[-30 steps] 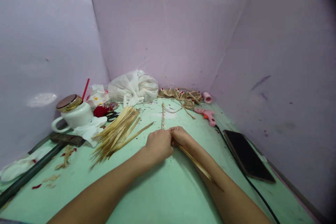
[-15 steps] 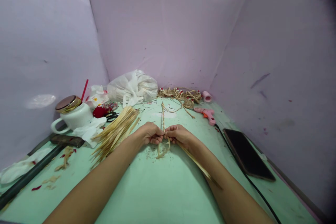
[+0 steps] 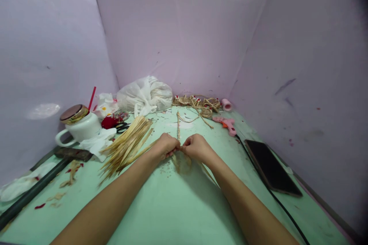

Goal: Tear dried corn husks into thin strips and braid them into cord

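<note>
My left hand (image 3: 166,146) and my right hand (image 3: 196,147) meet at the middle of the green table (image 3: 172,206), both pinched shut on the near end of a thin braided straw cord (image 3: 178,127) that runs away from me along the table. Loose straw strips (image 3: 181,162), blurred by motion, hang below the pinch between the two hands. A long flat strip (image 3: 209,174) trails back under my right forearm. A bundle of pale straw strips (image 3: 128,144) lies just left of my left hand.
A white mug with a gold lid (image 3: 77,124), scissors (image 3: 123,126) and a white plastic bag (image 3: 146,95) sit at the back left. Finished braids (image 3: 201,105), a pink glue gun (image 3: 228,125) and a dark phone (image 3: 271,168) lie right. A hammer (image 3: 43,182) lies left.
My left hand uncovered the cord and moved to pinch it beside my right hand. The loose strips under the pinch swung and now blur. The long strip shifted under my right forearm.
</note>
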Demonstrator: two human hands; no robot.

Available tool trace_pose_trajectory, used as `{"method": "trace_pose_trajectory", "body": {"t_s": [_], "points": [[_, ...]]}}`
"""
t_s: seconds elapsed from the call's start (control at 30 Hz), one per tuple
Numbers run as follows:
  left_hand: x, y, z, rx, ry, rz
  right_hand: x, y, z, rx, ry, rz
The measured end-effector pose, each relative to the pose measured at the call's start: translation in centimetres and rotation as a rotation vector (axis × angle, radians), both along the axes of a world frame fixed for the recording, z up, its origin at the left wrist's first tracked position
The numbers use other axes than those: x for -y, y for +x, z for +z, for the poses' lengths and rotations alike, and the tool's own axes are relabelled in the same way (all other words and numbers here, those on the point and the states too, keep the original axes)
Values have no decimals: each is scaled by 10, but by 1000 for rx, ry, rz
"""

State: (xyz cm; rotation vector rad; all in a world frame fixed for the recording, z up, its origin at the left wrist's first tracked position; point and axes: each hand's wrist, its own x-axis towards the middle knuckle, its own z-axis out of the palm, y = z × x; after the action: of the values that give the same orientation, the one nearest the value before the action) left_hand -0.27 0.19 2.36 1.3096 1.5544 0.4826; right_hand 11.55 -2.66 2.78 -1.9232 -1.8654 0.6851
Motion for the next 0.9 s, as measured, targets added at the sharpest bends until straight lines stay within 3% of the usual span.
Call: {"method": "trace_pose_trajectory", "body": {"t_s": [0.13, 0.3, 0.57, 0.63, 0.77, 0.83, 0.9], "points": [[-2, -4, 1, 96, -69, 7, 3, -2, 4, -106, -64, 37], [-5, -10, 6, 233, -167, -76, 4, -1, 0, -168, -15, 23], [-10, -15, -3, 251, -109, -158, 1, 9, -3, -273, -96, 138], [-11, -16, -4, 231, -99, -158, -3, 13, -2, -339, -114, 93], [-13, -17, -4, 215, -85, -187, -6, 13, 5, -607, -126, -221], [-13, -18, -5, 192, -77, -196, -5, 8, 7, -792, -226, -237], [-14, -18, -5, 188, -67, -198, -3, 2, 5, -901, -325, -161]]}}
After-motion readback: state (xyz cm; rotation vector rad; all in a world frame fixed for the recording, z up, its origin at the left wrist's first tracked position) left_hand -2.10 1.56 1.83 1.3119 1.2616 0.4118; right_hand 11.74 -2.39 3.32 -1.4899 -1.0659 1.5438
